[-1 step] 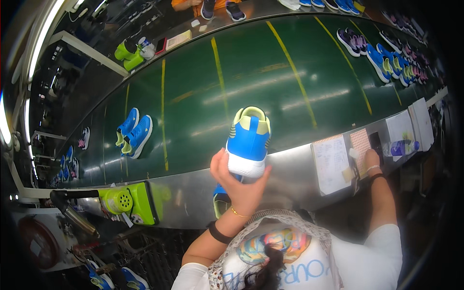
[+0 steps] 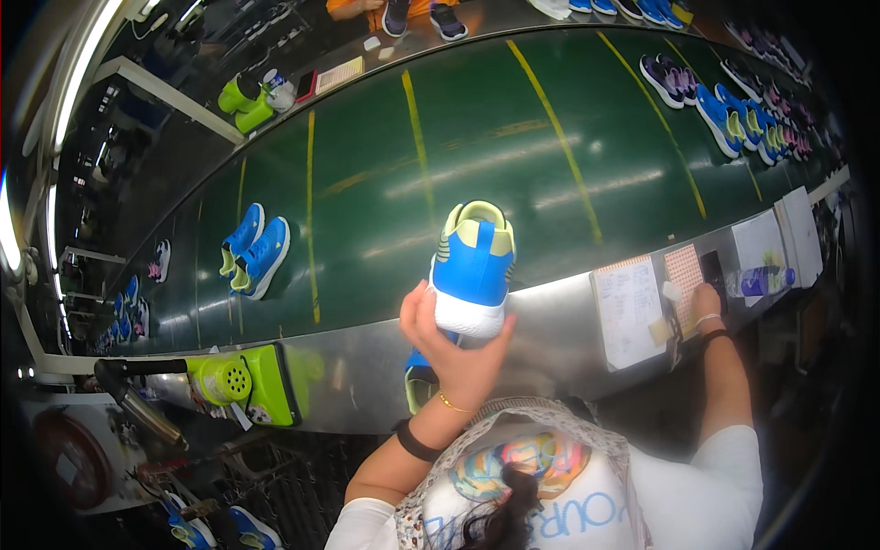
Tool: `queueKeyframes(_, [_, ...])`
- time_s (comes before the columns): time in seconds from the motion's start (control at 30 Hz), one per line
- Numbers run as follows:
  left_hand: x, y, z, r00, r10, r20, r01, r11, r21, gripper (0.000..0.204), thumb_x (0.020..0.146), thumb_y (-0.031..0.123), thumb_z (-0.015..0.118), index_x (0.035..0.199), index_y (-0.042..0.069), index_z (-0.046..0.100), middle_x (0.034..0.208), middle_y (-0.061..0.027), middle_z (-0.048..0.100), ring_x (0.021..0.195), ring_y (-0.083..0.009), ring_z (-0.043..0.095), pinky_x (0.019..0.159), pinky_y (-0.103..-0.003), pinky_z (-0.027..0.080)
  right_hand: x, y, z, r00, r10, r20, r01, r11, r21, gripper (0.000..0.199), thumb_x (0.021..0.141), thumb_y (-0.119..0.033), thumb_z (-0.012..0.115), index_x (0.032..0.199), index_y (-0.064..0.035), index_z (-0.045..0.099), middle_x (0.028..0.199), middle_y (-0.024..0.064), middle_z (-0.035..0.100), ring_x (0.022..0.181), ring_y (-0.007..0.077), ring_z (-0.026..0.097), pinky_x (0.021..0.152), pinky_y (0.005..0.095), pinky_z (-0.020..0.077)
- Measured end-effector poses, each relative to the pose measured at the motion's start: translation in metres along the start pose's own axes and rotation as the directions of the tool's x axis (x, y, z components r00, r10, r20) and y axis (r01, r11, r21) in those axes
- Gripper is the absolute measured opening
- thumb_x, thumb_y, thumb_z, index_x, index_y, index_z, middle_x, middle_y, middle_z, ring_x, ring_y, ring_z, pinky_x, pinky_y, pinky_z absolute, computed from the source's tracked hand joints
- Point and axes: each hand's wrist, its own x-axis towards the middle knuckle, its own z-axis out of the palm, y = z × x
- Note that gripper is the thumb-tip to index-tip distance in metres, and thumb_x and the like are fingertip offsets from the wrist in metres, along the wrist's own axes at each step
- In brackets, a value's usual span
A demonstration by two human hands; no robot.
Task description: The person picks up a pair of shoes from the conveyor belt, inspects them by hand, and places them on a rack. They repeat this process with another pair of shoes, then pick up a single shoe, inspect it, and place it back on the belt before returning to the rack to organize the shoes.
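My left hand (image 2: 451, 353) grips a blue sneaker (image 2: 472, 270) by its white sole, thumb on one side and fingers on the other. The heel faces me, and the lime lining shows at the collar. Behind the left wrist, a second blue sneaker (image 2: 420, 380) rests on the metal ledge, partly covered. At the right, my right hand (image 2: 704, 305) is closed at the edge of an orange-gridded sticker sheet (image 2: 682, 275). Its fingertips are too small to make out, as is anything between them. A dark phone-like slab (image 2: 713, 271) lies beside that hand.
Beyond the metal ledge (image 2: 348, 367) runs a green conveyor belt (image 2: 367, 220) with yellow lines. A blue pair (image 2: 261, 257) stands on it leftward; several shoes (image 2: 724, 124) are far right. Nearby are a written notebook (image 2: 625, 316), a bottle (image 2: 765, 280) and a lime-green device (image 2: 247, 385).
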Motion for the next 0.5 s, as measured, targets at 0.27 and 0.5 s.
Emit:
queueKeyframes(0.27, [0.002,0.003,-0.013,0.996,0.089,0.019,-0.089,0.996,-0.016,0.094,0.055,0.011,0.079,0.127,0.008,0.019,0.122,-0.0141,0.024,0.114,-0.0270,0.033,0.093,-0.038,0.033,0.022,-0.054,-0.083,0.992,0.128,0.024,-0.110,0.730,0.675,0.008,0.077,-0.005,0.057,0.076,0.0020,0.055,0.071,0.0116,0.058,0.058,0.0185,0.058,0.056,0.0288,0.0481])
queueKeyframes(0.5, [-0.006,0.013,-0.038,0.948,-0.237,0.215,0.311,0.841,-0.444,0.093,0.056,0.014,0.080,0.128,0.006,0.020,0.122,-0.0117,0.023,0.116,-0.0242,0.032,0.094,-0.037,0.035,-0.065,-0.271,-0.311,0.653,-0.489,-0.578,0.722,0.173,0.669,0.015,0.070,0.002,0.064,0.084,-0.0010,0.063,0.077,0.0101,0.058,0.068,0.0186,0.058,0.058,0.0248,0.0457])
